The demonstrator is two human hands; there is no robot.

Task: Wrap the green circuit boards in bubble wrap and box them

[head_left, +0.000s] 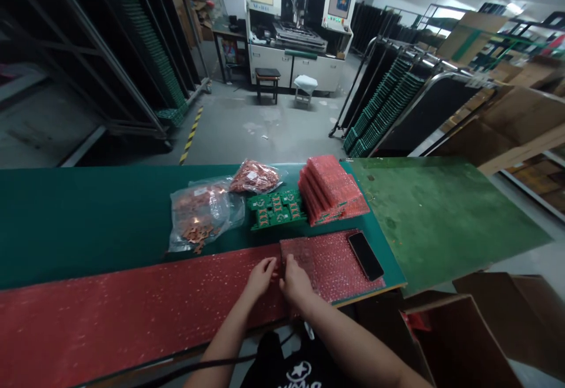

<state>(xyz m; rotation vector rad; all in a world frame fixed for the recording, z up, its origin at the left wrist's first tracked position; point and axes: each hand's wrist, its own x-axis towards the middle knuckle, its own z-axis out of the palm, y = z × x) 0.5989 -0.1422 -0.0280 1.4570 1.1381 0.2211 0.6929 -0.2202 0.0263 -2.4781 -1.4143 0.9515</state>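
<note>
Fingers at the darker flap of the red bubble wrap

On my head feed, the right hand has its fingers bent at the flap's left edge; I can't tell whether they pinch it. The left hand is just beside it, half curled with thumb and fingertips close together, and whether anything sits between them I can't make out. The bubble wrap lies beneath both hands and runs out to either side along the table's near edge.

I count one phone, lying on the wrap's right end. Beyond the hands are two clear bags of copper-coloured parts, one nearer and one farther, one group of green circuit boards, and one pile of red-wrapped packets whose layers I can't number.

The wrap is deep red and flecked with bright glints; its bubbles show plainest toward the right, where it looks pinker.
</note>
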